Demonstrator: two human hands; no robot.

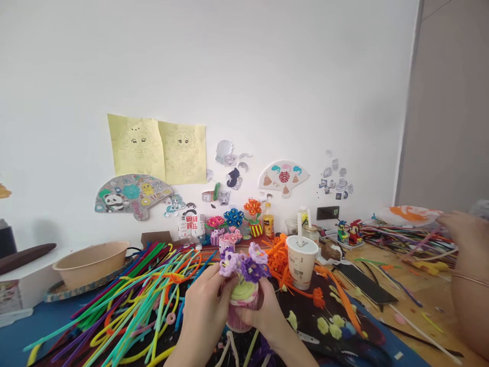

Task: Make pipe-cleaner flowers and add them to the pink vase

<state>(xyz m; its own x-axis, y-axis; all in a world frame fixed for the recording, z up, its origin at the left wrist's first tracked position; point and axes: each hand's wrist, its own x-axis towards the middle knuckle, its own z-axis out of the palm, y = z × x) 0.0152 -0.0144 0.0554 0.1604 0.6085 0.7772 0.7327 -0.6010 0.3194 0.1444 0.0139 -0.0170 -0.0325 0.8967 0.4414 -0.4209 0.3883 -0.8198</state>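
Observation:
A small pink pot (pixel 237 321) with a yellow-green top is held upright near the bottom centre. Purple and lilac pipe-cleaner flowers (pixel 252 267) stand over it. My left hand (pixel 208 308) is closed around the pot's left side, its fingertips up by the flowers. On the right side my right hand (pixel 265 311) grips the pot, its thumb across the front. Loose pipe cleaners (pixel 137 311) spread to the left of my hands.
A lidded white cup (pixel 301 262) with a straw stands right of my hands, beside orange pipe cleaners (pixel 280 257). Further right lie a black phone (pixel 364 283) and another person's arm (pixel 471 285). A beige basin (pixel 91 262) is at left; finished flower pots stand behind.

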